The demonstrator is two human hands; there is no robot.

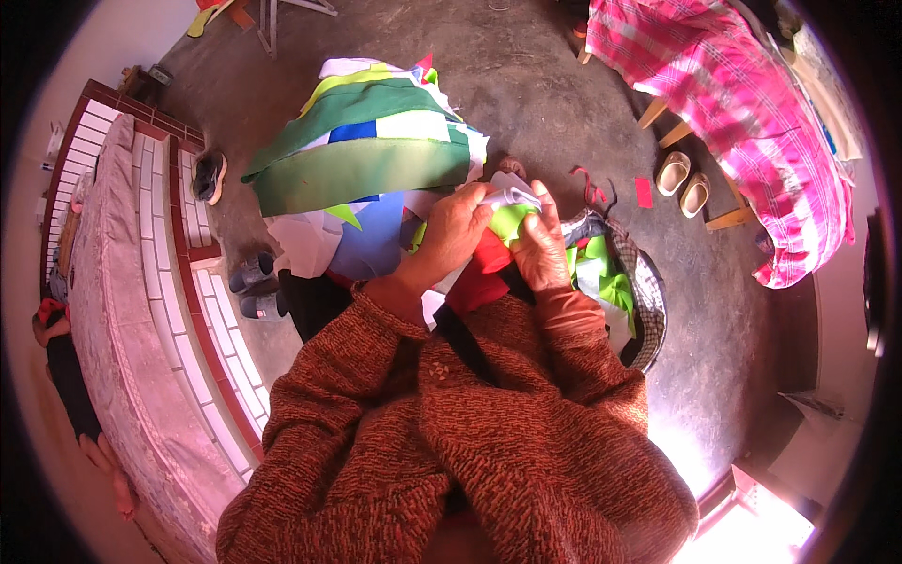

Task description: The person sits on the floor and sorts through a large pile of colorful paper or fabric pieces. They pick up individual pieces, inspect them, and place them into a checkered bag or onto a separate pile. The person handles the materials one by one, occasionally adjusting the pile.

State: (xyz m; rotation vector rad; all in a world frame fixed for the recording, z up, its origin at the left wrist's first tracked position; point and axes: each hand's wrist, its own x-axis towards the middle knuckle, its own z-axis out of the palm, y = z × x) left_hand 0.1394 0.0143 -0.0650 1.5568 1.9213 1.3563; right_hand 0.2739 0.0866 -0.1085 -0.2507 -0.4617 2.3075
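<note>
Both of my hands are raised in front of my chest, working on a bunch of cloth scraps. My left hand (449,233) pinches the left side of a white fabric piece (514,194), and its fingers are closed. My right hand (543,246) grips the same bunch from the right, thumb pressed onto a lime green fabric piece (508,222) just below the white. Under them, a red cloth (481,274) lies against my lap. Beyond my left hand spreads a big heap of fabric pieces (366,155) in green, white, blue and lime.
Beside my right forearm stands a checked-rim bag (650,282) holding lime and white scraps. Beige clogs (673,174) and a red scrap (644,193) lie near a pink plaid cover (700,113) on wooden legs. Left are a brick-sided platform (155,254), a dark shoe (209,177) and slippers (256,287).
</note>
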